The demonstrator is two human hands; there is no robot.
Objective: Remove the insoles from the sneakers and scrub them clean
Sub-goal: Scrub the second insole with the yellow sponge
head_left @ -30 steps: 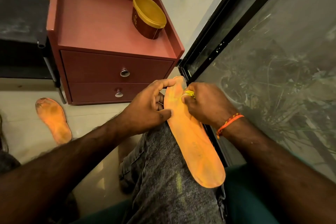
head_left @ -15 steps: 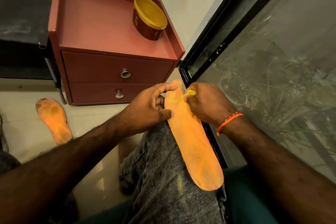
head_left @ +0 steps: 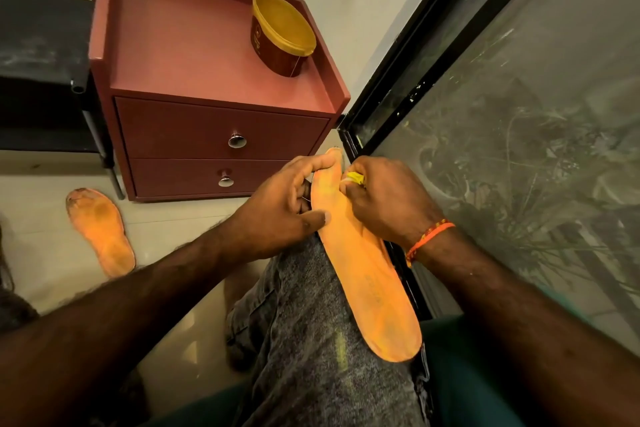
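Little differs from a second ago: both hands stay on the same insole, the right hand has crept slightly toward the toe end, and the view has tilted a touch.

At far left, a second orange insole (head_left: 100, 230) lies flat on the pale floor (head_left: 41, 191), dirt-darkened at its toe and well apart from the person. Beside it stands a red-brown nightstand (head_left: 194, 80) with two closed drawers, each with a metal knob. On its top, near the back right corner, sits a round tub (head_left: 282, 35) with a yellow lid closed on it; what it contains cannot be told.

In the middle, the left hand (head_left: 280, 208) grips the toe end of the orange insole (head_left: 367, 267), thumb pressed on its upper face and fingers curled behind its edge. The insole rests lengthwise along a grey-denim thigh (head_left: 311, 340), heel end toward the camera.

The right hand (head_left: 384, 201) has its fingers curled round a small yellow object (head_left: 356, 178), mostly hidden, pressed against the insole's surface. An orange thread band (head_left: 429, 236) circles that wrist. At right runs a black-framed glass panel (head_left: 519, 149).
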